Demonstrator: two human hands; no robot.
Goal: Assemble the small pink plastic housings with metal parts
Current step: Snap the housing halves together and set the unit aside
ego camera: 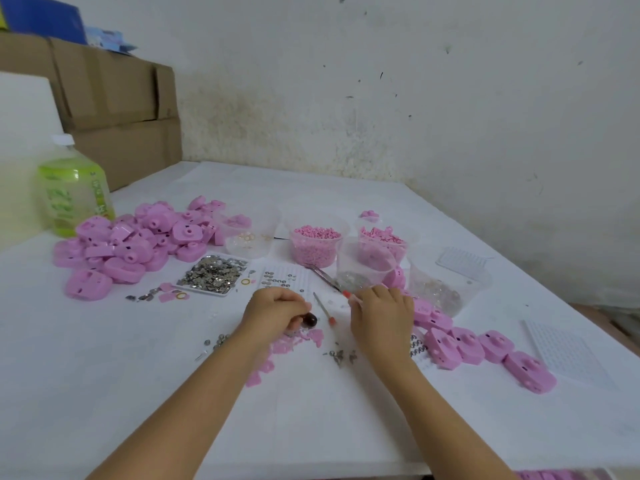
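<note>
A heap of pink plastic housings [138,242] lies at the table's left. A row of more pink housings [485,351] runs along the right. A white tray of small silver metal parts [213,275] sits between them. My left hand [275,310] is curled, fingers closed around a small dark round object [310,320] above some flat pink pieces [298,339]. My right hand [381,315] is closed on a thin tool with a red tip [349,295]. What lies under its palm is hidden.
Clear cups of pink pellets [317,245], pink bits [382,239] and metal pieces [360,268] stand behind my hands. A second red-tipped tool [323,308] lies between them. A green bottle [74,192] and cardboard boxes [114,98] are at the far left. White grid trays [568,351] lie right.
</note>
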